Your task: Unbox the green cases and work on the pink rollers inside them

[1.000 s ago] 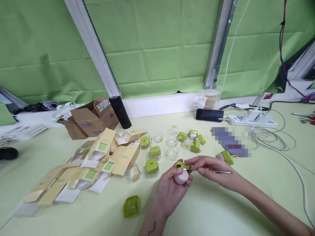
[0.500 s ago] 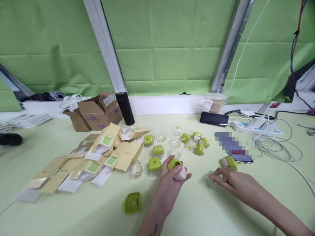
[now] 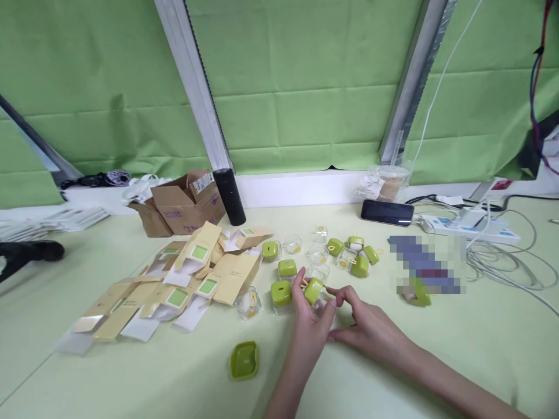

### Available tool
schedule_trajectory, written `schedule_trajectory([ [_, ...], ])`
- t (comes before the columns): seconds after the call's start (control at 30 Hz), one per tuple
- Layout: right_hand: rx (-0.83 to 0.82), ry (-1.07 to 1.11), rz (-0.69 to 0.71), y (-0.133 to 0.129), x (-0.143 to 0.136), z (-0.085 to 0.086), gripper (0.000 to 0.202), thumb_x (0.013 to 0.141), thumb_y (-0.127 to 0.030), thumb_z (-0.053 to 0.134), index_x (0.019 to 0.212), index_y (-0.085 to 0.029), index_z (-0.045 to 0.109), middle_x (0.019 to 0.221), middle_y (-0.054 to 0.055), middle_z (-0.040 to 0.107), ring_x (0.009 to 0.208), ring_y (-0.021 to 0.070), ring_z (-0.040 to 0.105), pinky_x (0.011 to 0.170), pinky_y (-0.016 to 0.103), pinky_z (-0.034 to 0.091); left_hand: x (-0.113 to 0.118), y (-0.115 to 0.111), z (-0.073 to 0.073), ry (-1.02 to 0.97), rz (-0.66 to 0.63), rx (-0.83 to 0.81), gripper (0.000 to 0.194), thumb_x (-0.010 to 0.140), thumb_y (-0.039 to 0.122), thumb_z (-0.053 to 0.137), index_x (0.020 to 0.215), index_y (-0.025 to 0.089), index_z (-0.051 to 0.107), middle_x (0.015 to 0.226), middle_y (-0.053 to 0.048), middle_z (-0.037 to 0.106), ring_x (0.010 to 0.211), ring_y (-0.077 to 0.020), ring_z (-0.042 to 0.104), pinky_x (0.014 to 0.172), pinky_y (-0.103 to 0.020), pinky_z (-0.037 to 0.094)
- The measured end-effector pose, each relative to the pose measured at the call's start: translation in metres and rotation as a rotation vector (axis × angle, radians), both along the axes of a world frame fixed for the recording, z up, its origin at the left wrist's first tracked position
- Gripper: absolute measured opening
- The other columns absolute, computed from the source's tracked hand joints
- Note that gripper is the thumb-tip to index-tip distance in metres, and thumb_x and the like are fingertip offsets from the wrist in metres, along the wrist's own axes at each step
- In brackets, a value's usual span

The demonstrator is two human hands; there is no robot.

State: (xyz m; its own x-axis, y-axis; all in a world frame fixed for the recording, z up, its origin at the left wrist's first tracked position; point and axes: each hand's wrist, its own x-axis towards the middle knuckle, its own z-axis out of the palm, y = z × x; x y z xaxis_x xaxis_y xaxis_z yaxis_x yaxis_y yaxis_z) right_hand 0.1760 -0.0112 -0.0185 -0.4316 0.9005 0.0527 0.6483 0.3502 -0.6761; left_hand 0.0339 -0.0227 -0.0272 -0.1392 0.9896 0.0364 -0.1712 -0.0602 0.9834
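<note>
Near the middle of the table, my left hand [image 3: 311, 320] is closed around a small case with a green cap [image 3: 313, 290]. My right hand [image 3: 356, 323] meets it from the right, its fingers pinching a clear cup [image 3: 324, 304] at the lower end of the case. The cup is partly hidden by my fingers. Just left of my hands stand green-capped clear boxes [image 3: 280, 293]. A loose green lid [image 3: 244, 360] lies hollow side up nearer to me. Behind my hands are clear cups [image 3: 318, 253] and a cluster of green-capped cases [image 3: 360, 266].
Flattened cardboard packages [image 3: 236, 273] spread over the left side. An open brown box [image 3: 186, 209] and a black bottle [image 3: 229, 198] stand behind them. At the right are a phone [image 3: 387, 212], a power strip [image 3: 471, 227], white cables and another green-capped case [image 3: 420, 293].
My right hand has moved left with the clear cup and now meets my left hand at the case. The view has shifted slightly.
</note>
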Motion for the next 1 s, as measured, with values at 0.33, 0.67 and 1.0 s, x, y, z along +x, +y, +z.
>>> schedule_trajectory([
  [0.33,0.204,0.527,-0.169,0.005,0.027,0.034,0.025,0.092,-0.04,0.045,0.077,-0.022,0.055,0.072,0.002,0.054,0.064,0.0154,0.051,0.051,0.024,0.04,-0.003,-0.007,0.039,-0.55,0.001,-0.103,0.037,0.083,0.038,0.059,0.117,0.023,0.054,0.111,-0.007,0.062,0.099,-0.0201,0.06,0.086,-0.031,0.047],
  [0.67,0.094,0.811,-0.048,-0.005,0.029,0.028,0.054,0.091,-0.06,0.029,0.067,-0.02,0.056,0.059,0.0,0.047,0.048,0.012,0.043,0.043,0.024,0.037,0.004,-0.005,0.034,-0.726,-0.052,-0.185,0.028,0.081,0.039,0.062,0.097,0.015,0.062,0.104,-0.009,0.068,0.104,-0.0293,0.062,0.088,-0.04,0.05],
  [1.0,0.347,0.445,0.026,-0.012,0.02,0.032,0.02,0.091,-0.025,0.048,0.077,-0.02,0.06,0.069,0.003,0.056,0.063,0.0159,0.054,0.055,0.027,0.042,0.008,-0.017,0.026,-0.593,-0.172,-0.13,0.02,0.086,0.034,0.056,0.091,0.016,0.063,0.097,-0.007,0.068,0.101,-0.0233,0.063,0.09,-0.038,0.048],
])
